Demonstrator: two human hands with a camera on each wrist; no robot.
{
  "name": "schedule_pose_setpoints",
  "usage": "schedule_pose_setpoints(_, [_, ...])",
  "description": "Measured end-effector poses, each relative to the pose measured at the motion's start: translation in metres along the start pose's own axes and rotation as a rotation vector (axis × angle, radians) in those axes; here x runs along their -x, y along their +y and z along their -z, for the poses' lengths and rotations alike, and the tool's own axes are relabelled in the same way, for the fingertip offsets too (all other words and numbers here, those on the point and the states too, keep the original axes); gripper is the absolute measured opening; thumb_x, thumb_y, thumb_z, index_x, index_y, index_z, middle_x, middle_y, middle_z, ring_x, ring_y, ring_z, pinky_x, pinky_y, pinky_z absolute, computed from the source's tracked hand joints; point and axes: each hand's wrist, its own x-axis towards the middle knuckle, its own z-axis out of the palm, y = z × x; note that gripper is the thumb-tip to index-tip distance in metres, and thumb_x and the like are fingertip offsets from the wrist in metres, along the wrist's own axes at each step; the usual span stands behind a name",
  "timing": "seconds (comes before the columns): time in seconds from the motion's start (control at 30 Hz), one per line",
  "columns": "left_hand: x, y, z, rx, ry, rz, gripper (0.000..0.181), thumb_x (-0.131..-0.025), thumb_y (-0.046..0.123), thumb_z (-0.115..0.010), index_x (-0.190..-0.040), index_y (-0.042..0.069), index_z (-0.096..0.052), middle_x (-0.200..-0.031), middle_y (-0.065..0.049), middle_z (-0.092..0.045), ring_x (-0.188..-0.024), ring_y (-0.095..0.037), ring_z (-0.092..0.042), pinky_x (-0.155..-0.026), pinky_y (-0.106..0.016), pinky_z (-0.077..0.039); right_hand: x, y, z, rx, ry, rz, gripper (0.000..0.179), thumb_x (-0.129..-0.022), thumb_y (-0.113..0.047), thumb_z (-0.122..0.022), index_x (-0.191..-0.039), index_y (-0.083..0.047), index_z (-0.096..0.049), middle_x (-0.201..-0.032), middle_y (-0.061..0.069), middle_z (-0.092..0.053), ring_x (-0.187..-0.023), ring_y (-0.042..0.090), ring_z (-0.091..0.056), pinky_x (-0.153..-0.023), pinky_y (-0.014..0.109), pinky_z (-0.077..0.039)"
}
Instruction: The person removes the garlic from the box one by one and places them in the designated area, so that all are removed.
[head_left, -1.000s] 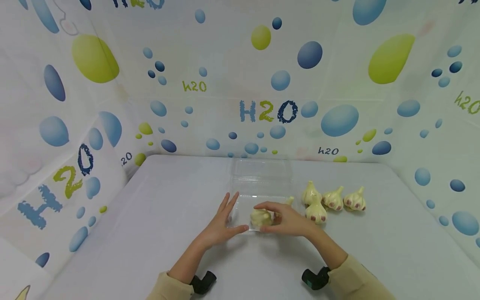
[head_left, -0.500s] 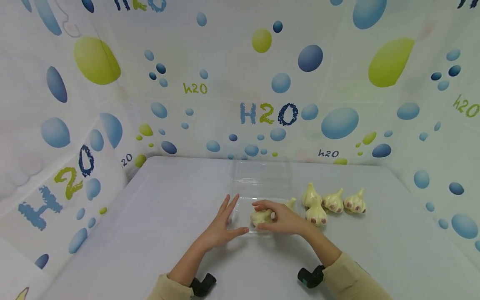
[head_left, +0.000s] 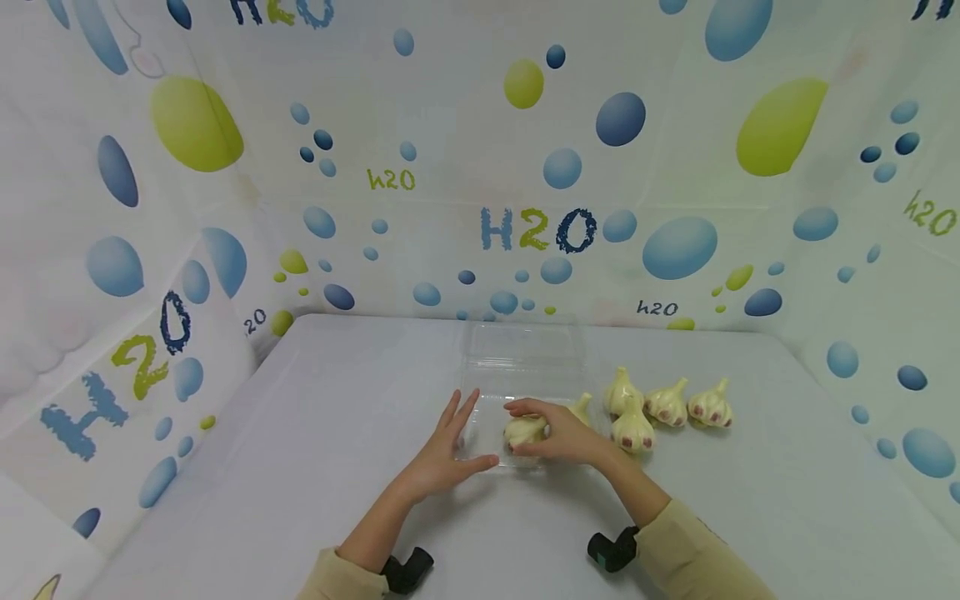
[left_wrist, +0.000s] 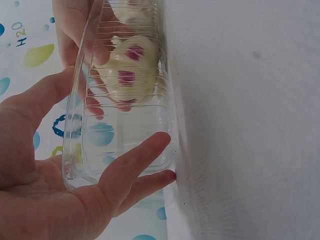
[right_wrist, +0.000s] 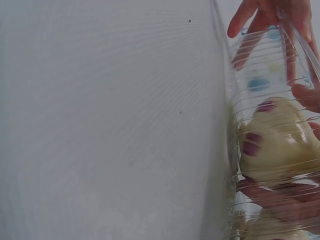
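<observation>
A clear plastic clamshell box (head_left: pixel 525 396) stands with its lid (head_left: pixel 523 342) folded back. My left hand (head_left: pixel 438 458) lies spread at the box's left front corner. Its thumb is by the front rim and its fingers run along the left side. Inside the box, my right hand (head_left: pixel 562 433) has its thumb and fingers curved round a garlic bulb (head_left: pixel 522 431). Purple patches mark this garlic bulb (left_wrist: pixel 130 70) in the left wrist view, through the ribbed wall. A second garlic bulb (head_left: pixel 581 407) sits farther right in the box, partly hidden by my right hand.
Several more garlic bulbs (head_left: pixel 666 403) lie on the white table (head_left: pixel 337 400) just right of the box. A patterned sheet (head_left: pixel 450 125) with blue and green spots encloses the back and sides. Black wrist cameras (head_left: pixel 408 571) sit on both forearms.
The garlic bulb in my right hand has turned and settled slightly within the box. My right forearm has shifted a little left; the left hand has stayed in place.
</observation>
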Motion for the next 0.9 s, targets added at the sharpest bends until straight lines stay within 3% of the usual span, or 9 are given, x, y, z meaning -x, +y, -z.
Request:
schedule_pose_setpoints(0.43, [0.000, 0.002, 0.000, 0.001, 0.005, 0.010, 0.087, -0.081, 0.028, -0.071, -0.148, 0.027, -0.015, -0.152, -0.016, 0.005, -0.128, -0.044, -0.029, -0.094, -0.056, -0.035, -0.001, 0.000, 0.001, 0.066, 0.082, -0.009, 0.054, -0.076, -0.021, -0.075, -0.123, -0.004, -0.055, -0.123, 0.009, -0.056, -0.114, 0.027, -0.050, -0.094, 0.048, -0.038])
schedule_pose_setpoints(0.7, [0.000, 0.001, 0.000, 0.001, -0.002, 0.009, 0.087, -0.080, 0.029, -0.071, -0.148, 0.028, -0.015, -0.152, -0.016, 0.005, -0.130, -0.044, -0.026, -0.094, -0.056, -0.034, 0.002, -0.002, 0.006, 0.021, 0.112, -0.025, 0.050, -0.075, -0.027, -0.076, -0.118, -0.008, -0.057, -0.117, 0.004, -0.059, -0.109, 0.021, -0.051, -0.093, 0.045, -0.039])
schedule_pose_setpoints(0.9, [0.001, 0.002, 0.000, 0.003, 0.000, 0.012, 0.089, -0.080, 0.030, -0.072, -0.147, 0.028, -0.015, -0.152, -0.016, 0.005, -0.128, -0.044, -0.029, -0.094, -0.056, -0.035, 0.008, -0.006, 0.015, -0.074, 0.109, -0.026, 0.047, -0.074, -0.027, -0.077, -0.115, -0.014, -0.058, -0.112, -0.001, -0.059, -0.101, 0.017, -0.053, -0.088, 0.039, -0.041])
